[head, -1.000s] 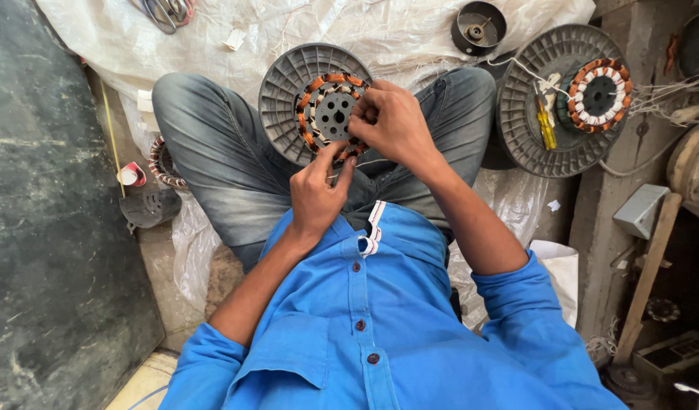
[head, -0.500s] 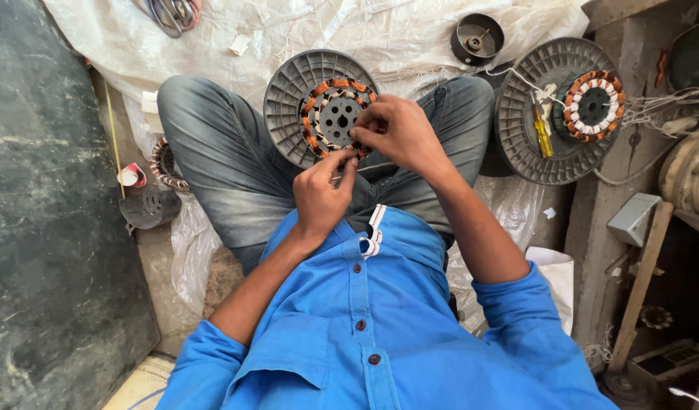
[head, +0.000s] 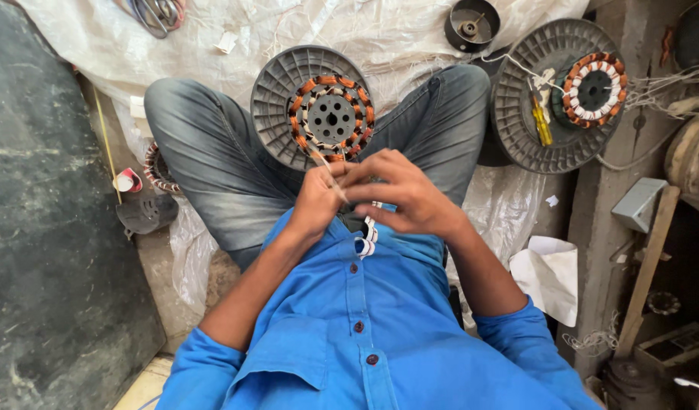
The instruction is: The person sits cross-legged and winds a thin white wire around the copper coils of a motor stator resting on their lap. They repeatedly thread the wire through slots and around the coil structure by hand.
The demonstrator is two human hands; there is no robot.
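Note:
A grey ribbed motor housing [head: 277, 91] rests on my lap between my knees, with a copper-wound stator [head: 330, 118] in its middle. Both hands are close to my chest, just below the stator. My left hand [head: 315, 201] pinches a thin pale wire [head: 325, 168] that runs up to the stator's lower edge. My right hand [head: 402, 193] has its fingers curled and meets the left hand at the same wire. The wire's end is hidden between the fingers.
A second ribbed housing [head: 531, 137] with a wound stator [head: 592, 89] and a yellow screwdriver [head: 541, 123] lies at the right. A small dark round part [head: 471, 24] and scissors [head: 156, 14] lie on the white sheet [head: 213, 45]. A dark slab [head: 45, 228] stands on the left, with a wooden stick [head: 645, 273] and white paper [head: 550, 273] on the right.
Both hands have drawn back from the stator's face toward my chest, pulling the thin wire out with them. The housing stays on my lap.

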